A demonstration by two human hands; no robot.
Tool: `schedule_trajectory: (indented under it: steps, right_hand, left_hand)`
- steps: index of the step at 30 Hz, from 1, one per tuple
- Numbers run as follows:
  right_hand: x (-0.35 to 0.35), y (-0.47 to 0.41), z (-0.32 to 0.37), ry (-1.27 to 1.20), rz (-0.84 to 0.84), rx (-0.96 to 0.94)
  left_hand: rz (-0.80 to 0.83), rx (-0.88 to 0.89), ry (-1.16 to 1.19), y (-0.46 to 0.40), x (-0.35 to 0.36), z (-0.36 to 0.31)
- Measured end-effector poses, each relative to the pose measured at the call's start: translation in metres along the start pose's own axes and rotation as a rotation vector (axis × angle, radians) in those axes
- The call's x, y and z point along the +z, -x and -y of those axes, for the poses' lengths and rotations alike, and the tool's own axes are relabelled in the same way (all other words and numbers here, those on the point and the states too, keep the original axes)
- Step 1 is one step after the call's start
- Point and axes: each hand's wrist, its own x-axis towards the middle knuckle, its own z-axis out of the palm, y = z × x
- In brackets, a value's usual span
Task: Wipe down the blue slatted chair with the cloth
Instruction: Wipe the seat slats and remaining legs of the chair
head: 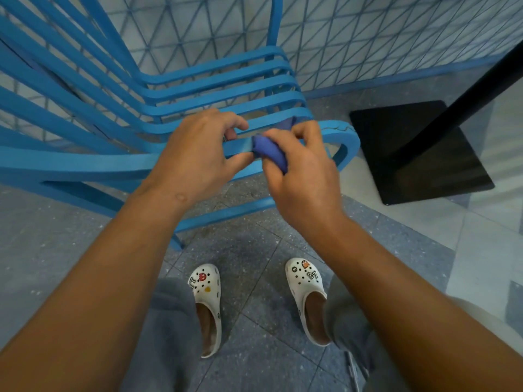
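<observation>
- My left hand [195, 154] grips a front slat of the blue slatted chair [198, 80], fingers curled over it.
- My right hand [300, 171] pinches the bunched cloth [268, 152] against that same slat, just beside my left thumb.

Bare forearms, grey trousers [169, 321], white perforated clogs [208, 306] with small colourful charms.

The chair [198, 89] is cut off by the top and left edges, so its backrest ends go unseen. Most of the cloth [268, 152] lies hidden inside the right hand [302, 176]. The left hand [195, 157] covers part of a slat. The black pole [467, 106] leaves at the right edge.
</observation>
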Motion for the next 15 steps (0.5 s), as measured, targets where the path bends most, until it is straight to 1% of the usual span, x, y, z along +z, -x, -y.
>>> schedule_trajectory:
  steps: [2,7,9,11,15]
  right_hand:
    - [-0.005,-0.004,-0.006,0.002,0.003,-0.004]
    - [-0.041,-0.029,-0.055,-0.009,-0.126,0.209]
    - [-0.044,-0.029,-0.059,-0.015,-0.16,0.235]
    - [-0.035,-0.023,-0.047,-0.041,-0.124,0.208]
    - [-0.012,-0.007,-0.017,-0.018,-0.052,0.077]
  left_hand:
    - [-0.011,0.006,0.022,-0.003,0.004,-0.004]
    - [-0.051,0.028,0.022,-0.002,0.009,-0.004]
    - [-0.06,0.033,0.034,-0.002,0.012,-0.005]
    - [-0.063,0.042,0.034,-0.005,0.017,-0.008]
    - [-0.074,0.069,0.007,-0.01,0.024,-0.018]
